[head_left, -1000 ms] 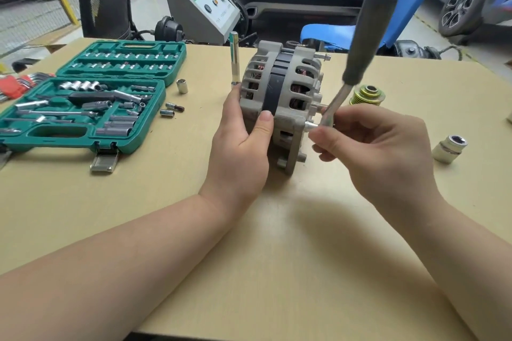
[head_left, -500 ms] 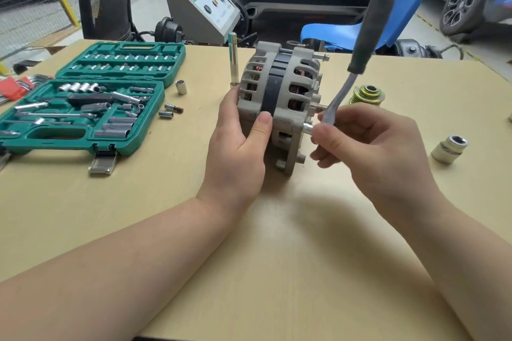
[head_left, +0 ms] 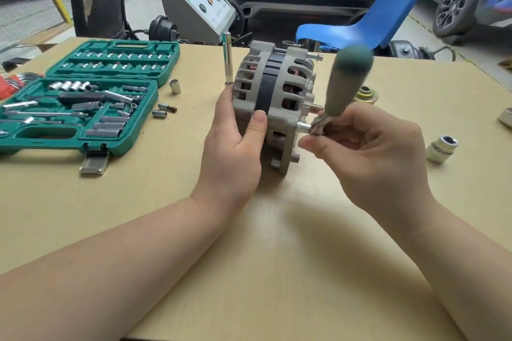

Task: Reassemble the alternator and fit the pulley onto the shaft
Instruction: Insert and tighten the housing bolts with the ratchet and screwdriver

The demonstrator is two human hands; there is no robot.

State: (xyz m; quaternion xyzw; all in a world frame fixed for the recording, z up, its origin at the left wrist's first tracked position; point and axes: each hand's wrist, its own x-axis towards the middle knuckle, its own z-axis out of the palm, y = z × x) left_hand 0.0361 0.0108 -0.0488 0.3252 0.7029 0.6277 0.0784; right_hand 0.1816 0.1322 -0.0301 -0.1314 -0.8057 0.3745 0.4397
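Note:
The grey alternator (head_left: 277, 91) stands on edge in the middle of the table, copper windings showing through its slots. My left hand (head_left: 235, 147) grips its near side, thumb across the dark centre band. My right hand (head_left: 368, 152) pinches the head of a green-handled ratchet (head_left: 346, 77), whose socket sits on a bolt at the alternator's lower right. The handle points up and is blurred. The brass-coloured pulley (head_left: 367, 95) lies on the table behind my right hand, partly hidden by the handle.
An open green socket set case (head_left: 83, 99) lies at the left, with loose sockets (head_left: 166, 111) beside it. A tall chrome extension (head_left: 227, 58) stands behind the alternator. A large socket (head_left: 442, 148) rests at the right. Chairs, a tester unit and cars stand beyond the table.
The ratchet handle has swung toward me and leftward, now more upright and lower in view. My left hand keeps its grip on the alternator.

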